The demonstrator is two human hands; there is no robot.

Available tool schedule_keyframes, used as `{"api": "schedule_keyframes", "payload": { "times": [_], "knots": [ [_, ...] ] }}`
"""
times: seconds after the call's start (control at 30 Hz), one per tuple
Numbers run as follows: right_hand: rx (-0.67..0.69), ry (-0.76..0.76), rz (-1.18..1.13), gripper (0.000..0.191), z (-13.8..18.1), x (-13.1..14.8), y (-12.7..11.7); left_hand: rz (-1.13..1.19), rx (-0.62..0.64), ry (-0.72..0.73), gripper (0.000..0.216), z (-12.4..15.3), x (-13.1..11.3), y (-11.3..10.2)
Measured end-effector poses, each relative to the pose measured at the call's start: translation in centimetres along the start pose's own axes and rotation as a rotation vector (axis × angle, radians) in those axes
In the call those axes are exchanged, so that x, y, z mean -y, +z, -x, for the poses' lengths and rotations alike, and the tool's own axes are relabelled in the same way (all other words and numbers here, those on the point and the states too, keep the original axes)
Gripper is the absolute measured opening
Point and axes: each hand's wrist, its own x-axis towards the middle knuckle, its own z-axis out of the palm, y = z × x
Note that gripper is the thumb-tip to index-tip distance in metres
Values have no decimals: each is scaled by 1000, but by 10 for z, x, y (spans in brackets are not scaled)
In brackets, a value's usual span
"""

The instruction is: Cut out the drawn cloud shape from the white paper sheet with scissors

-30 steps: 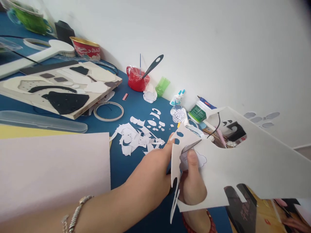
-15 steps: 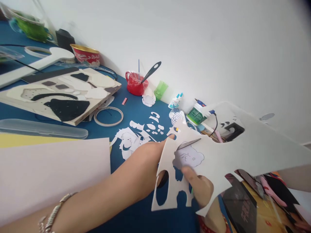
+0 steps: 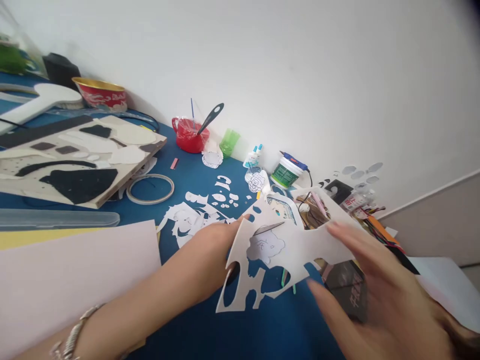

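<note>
My left hand (image 3: pixel 217 250) is closed around scissors, whose handle is mostly hidden behind a white foam sheet. Above the sheet shows a scissor blade (image 3: pixel 268 228), by the upper edge of a drawn, wavy-outlined shape (image 3: pixel 272 245) that has a mark inside. Several holes have been cut through the white foam sheet (image 3: pixel 303 242), and its lower edge is ragged. My right hand (image 3: pixel 393 300) is spread at the sheet's right side, thumb and fingers apart. Its upper fingertip overlaps the sheet's edge; whether it touches, I cannot tell.
White scraps (image 3: pixel 187 220) lie on the blue table beyond my left hand. A tape roll (image 3: pixel 131 192), a red pot (image 3: pixel 191 142), glue bottles (image 3: pixel 253 157) and a white-green tub (image 3: pixel 285 172) stand near the wall. Left are a board of cutouts (image 3: pixel 101 192) and pale paper sheets (image 3: pixel 78 280).
My right hand has let go of the sheet's lower part and moved right, its fingers spreading. The sheet has turned and tilted, with the scissors staying in my left hand. The view has shifted right.
</note>
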Motion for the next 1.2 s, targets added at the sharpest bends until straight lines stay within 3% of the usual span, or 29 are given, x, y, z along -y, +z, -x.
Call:
{"api": "schedule_keyframes", "payload": {
  "times": [0.07, 0.17, 0.3, 0.43, 0.6, 0.8, 1.07, 1.2],
  "knots": [
    [-38, -188, 157, 44, -21, 8, 15, 3, -12, 32, 69, -1, 4, 3],
    [5, -288, 322, 36, -45, 1, 30, -13, 48, -18, 73, -4, 11, 8],
    [147, -368, 255, 19, -61, -20, 38, -11, 118, -95, 83, -6, 12, 9],
    [374, -303, 27, 26, -66, -32, 42, 10, 141, -103, 83, -5, 6, 6],
    [404, -51, -167, 33, -66, -43, 54, 38, 124, -90, 88, -5, 7, 10],
    [620, 40, -543, 15, -67, -47, 69, -60, 22, -54, 84, -1, 8, 11],
    [570, 115, -630, 16, -52, -36, 70, -144, 45, -72, 99, -5, 3, 10],
    [534, 74, -586, 13, -49, -34, 71, -168, 40, -10, 100, -4, 7, 14]
  ]
}}
